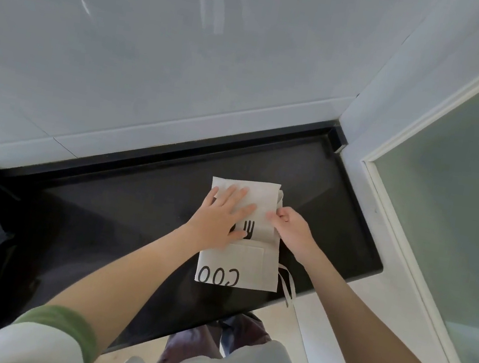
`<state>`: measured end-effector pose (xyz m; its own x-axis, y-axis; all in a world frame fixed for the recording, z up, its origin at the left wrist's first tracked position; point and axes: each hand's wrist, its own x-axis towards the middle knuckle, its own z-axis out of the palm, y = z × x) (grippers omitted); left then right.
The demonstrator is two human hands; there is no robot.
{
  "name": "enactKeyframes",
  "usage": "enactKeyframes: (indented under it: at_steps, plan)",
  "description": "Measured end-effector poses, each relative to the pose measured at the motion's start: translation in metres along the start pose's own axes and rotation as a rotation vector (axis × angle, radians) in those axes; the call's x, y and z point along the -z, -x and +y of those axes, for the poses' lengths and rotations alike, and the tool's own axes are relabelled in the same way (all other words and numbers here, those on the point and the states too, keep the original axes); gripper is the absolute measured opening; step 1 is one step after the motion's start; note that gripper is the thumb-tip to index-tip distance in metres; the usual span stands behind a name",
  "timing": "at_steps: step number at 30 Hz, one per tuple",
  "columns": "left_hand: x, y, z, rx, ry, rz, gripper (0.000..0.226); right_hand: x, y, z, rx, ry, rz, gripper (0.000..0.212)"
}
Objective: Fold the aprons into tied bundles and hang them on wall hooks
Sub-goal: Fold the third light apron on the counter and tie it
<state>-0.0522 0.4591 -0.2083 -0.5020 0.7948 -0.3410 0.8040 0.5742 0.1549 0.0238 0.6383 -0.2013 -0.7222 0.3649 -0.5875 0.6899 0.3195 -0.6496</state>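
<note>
Lighting: soft, even, cool-toned. Glare: pale streaks on the wall tiles (211, 13) above the black counter (120, 212). Shadows: faint, diffuse on the counter. Distortion: wide-angle bending beyond the counter's edges. Focus: slightly soft.

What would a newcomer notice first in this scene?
A white folded apron with black lettering lies on the dark countertop, in the corner by the wall. The left hand presses flat on it, while the right hand pinches its right edge. Its ties trail toward the counter's near edge.
</note>
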Motion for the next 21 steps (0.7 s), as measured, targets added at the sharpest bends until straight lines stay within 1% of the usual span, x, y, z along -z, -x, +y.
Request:
enactKeyframes:
  at_steps: [3,7,10,13,14,15,17,18,19,20,21]
  plan:
    - [-0.018,-0.005,0.000,0.015,0.006,-0.059,0.063,-0.009,-0.004,-0.002,0.001,0.070,0.037,0.031]
    - [-0.029,-0.009,0.003,0.015,0.004,-0.012,0.068,-0.008,-0.013,0.007,-0.018,0.134,0.062,0.030]
    - [-0.037,-0.011,0.003,0.027,0.050,0.039,0.075,-0.008,-0.016,0.015,0.053,0.220,0.102,0.026]
    - [-0.038,-0.012,0.004,0.053,0.061,0.060,0.075,-0.014,-0.017,0.025,0.170,0.323,0.207,0.017]
    - [-0.037,-0.011,0.005,0.061,0.055,0.063,0.074,-0.015,-0.014,0.028,0.231,0.413,0.279,0.019]
    - [-0.037,-0.012,0.006,0.071,0.046,0.060,0.073,-0.015,-0.013,0.029,0.330,0.532,0.357,0.024]
    - [-0.039,-0.012,0.007,0.104,0.033,0.064,0.070,-0.016,-0.009,0.033,0.611,0.712,0.421,0.034]
    - [-0.041,-0.013,0.007,0.126,0.029,0.078,0.069,-0.016,-0.007,0.036,0.746,0.761,0.359,0.038]
    - [-0.044,-0.013,0.008,0.147,0.027,0.094,0.069,-0.018,-0.005,0.040,0.835,0.782,0.278,0.038]
    - [-0.046,-0.013,0.008,0.164,0.029,0.103,0.069,-0.020,-0.003,0.046,0.849,0.804,0.193,0.039]
    - [-0.046,-0.013,0.008,0.176,0.029,0.106,0.070,-0.022,-0.003,0.053,0.805,0.845,0.149,0.045]
